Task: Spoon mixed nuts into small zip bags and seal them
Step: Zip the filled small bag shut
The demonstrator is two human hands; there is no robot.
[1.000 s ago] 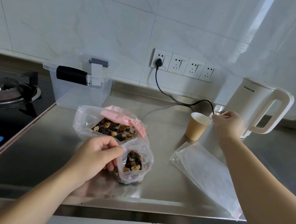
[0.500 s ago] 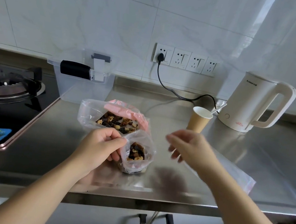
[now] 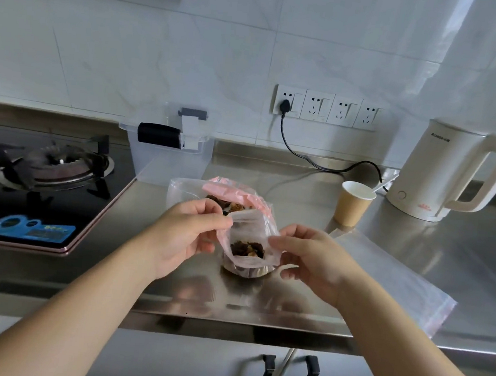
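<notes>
A small clear zip bag (image 3: 249,242) with mixed nuts in its bottom stands on the steel counter (image 3: 305,302), its mouth open. My left hand (image 3: 188,233) pinches the bag's left top edge. My right hand (image 3: 307,254) pinches its right edge. Behind it lies the large bag of mixed nuts (image 3: 224,196) with a pink zip strip, partly hidden by my left hand. A spoon handle (image 3: 388,181) sticks out of a brown paper cup (image 3: 352,207) to the right.
A stack of empty zip bags (image 3: 392,280) lies on the counter at the right. A white kettle (image 3: 451,174) stands at the back right, a clear plastic box (image 3: 168,150) at the back, a gas hob (image 3: 38,185) on the left.
My right hand left the spoon in the cup, came back across the counter and took hold of the small bag's right edge. The left hand shifted to the bag's top edge.
</notes>
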